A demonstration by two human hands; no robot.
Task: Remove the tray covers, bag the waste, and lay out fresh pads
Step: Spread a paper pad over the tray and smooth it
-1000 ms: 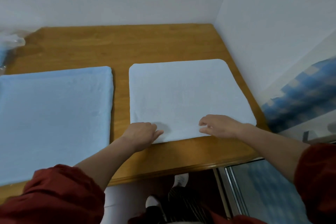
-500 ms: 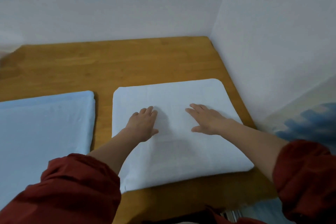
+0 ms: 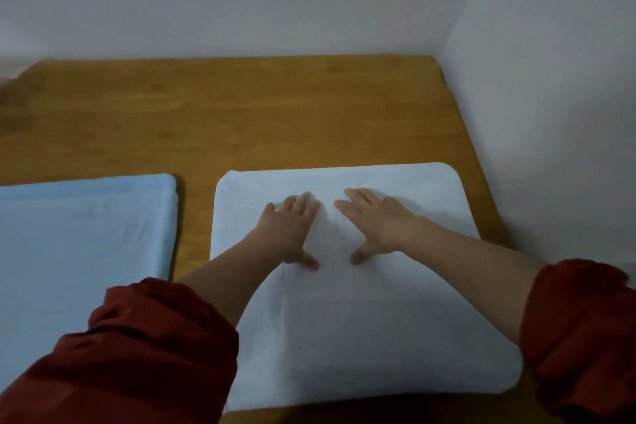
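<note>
A white pad (image 3: pixel 364 330) lies spread flat on the right part of the wooden table (image 3: pixel 241 120). My left hand (image 3: pixel 290 231) and my right hand (image 3: pixel 377 222) both press flat on its far half, fingers straight and pointing away from me, thumbs turned toward each other. The two hands are a short gap apart. A second pad, light blue (image 3: pixel 79 251), covers the left part of the table and runs out of view at the left edge.
White walls (image 3: pixel 550 113) close the table in at the back and on the right, meeting in a corner. Bare wood shows behind both pads and in a narrow strip between them. My red sleeves fill the lower corners of the view.
Both hands left the white pad's near edge, slid up its surface and flattened out, then moved closer together. The view has shifted forward over the table.
</note>
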